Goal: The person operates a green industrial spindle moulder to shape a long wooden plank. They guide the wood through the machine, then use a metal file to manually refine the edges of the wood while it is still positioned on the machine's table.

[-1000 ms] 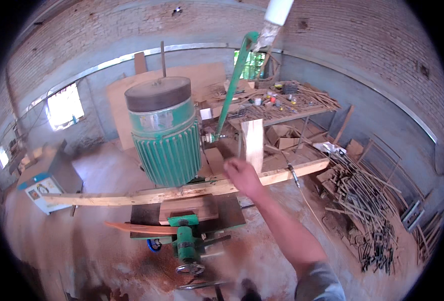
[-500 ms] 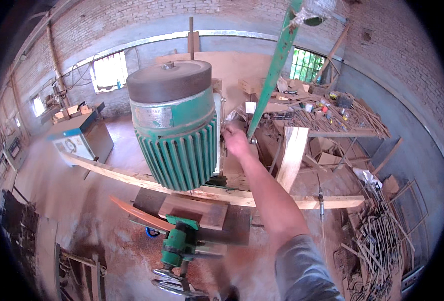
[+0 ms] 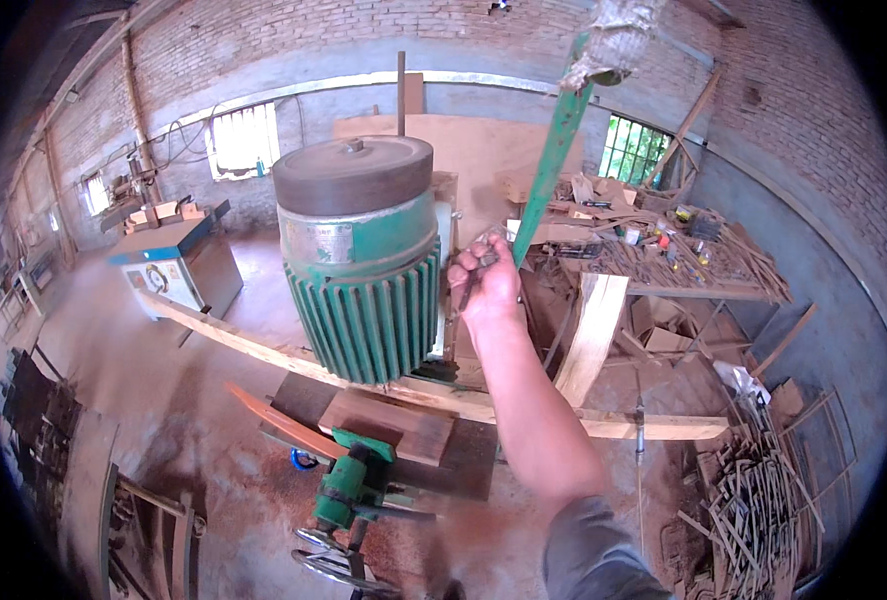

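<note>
One right hand (image 3: 491, 288) curls beside our green motor (image 3: 361, 300).
We seemingly grip a dark rod (image 3: 466, 291), perhaps for leverage; our left hand is out of view, its state unknown.

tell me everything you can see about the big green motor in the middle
The motor is an upright drum, tapering downward, seemingly of painted metal. Its thick, dusty grey-brown cap has a small nut at the centre. Below sits a smooth green band with worn paint and a pale label, then long green ribs. Its lower end overlaps the long wooden beam in view; contact there is unclear. The right grip is close beside its right side, but whether they touch cannot be told.
</note>
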Motion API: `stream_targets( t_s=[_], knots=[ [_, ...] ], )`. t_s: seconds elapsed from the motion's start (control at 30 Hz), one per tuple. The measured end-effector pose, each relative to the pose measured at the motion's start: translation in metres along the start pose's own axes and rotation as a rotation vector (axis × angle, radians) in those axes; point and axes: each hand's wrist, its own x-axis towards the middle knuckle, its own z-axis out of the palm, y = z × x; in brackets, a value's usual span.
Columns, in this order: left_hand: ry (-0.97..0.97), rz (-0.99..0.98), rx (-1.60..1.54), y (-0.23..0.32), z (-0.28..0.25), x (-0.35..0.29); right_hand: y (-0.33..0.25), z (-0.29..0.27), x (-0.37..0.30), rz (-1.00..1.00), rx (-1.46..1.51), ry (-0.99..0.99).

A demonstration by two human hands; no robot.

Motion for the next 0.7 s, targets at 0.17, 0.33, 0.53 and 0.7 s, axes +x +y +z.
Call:
stream_targets(
  t_s=[0.17, 0.33, 0.53, 0.7],
  knots=[
    [0.440, -0.076, -1.069, 0.096, -0.127, 0.014, -0.004, -0.049, -0.028, 0.097, -0.076, 0.024],
    [0.430, 0.237, -1.181, 0.213, -0.268, 0.003, 0.019, -0.104, -0.129, 0.339, -0.370, 0.187],
    [0.071, 0.633, -1.234, 0.350, -0.304, 0.031, 0.051, -0.133, -0.228, 0.330, -0.455, 0.162],
    [-0.084, 0.728, -1.239, 0.415, -0.282, 0.044, 0.047, -0.153, -0.262, 0.135, -0.549, 0.240]
  ],
)
